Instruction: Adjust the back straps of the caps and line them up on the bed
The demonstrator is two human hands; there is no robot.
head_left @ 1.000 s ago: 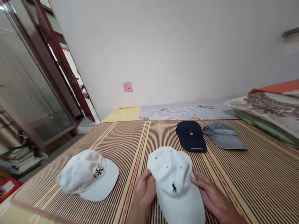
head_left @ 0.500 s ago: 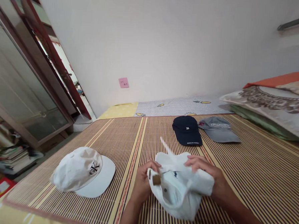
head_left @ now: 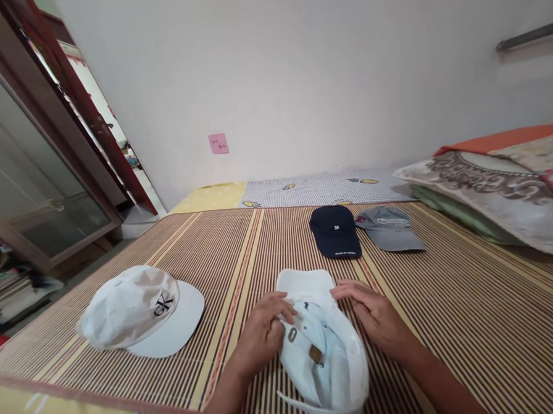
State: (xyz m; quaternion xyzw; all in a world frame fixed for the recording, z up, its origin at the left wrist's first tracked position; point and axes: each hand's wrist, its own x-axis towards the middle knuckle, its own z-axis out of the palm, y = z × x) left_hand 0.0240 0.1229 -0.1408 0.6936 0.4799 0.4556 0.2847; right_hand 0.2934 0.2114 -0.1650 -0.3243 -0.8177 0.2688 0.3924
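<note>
In the head view, an upturned white cap (head_left: 338, 346) lies on a striped mat (head_left: 209, 247) between the person's two hands, its brim pointing away and its hollow facing up. Near the base of that brim sits a small dark-blue motif, with no lettering I can make out; a brownish metal clasp (head_left: 316, 353) and an oval metal eyelet (head_left: 292, 335) show on the cap, and a loose strap (head_left: 300, 407) trails at the near end. The left hand (head_left: 263, 330) has bent fingers touching the cap's left edge; whether it pinches the fabric I cannot tell. The right hand (head_left: 368, 304) is loosely spread, fingertips at the cap's right side beside the brim. To the left, well apart, a second white cap (head_left: 132, 310) rests crown up, with the letters "CK" in black on its front. Farther back, a navy cap (head_left: 333, 225) bears a tiny pale monogram and a line of white print along its brim edge, both too small to read surely. Just beside it, a gray cap (head_left: 389, 228) carries pale lettering across the front, not clearly legible. On the wall (head_left: 310, 85), a pink note (head_left: 218, 143) has two short lines of dark handwriting, also unreadable here.
</note>
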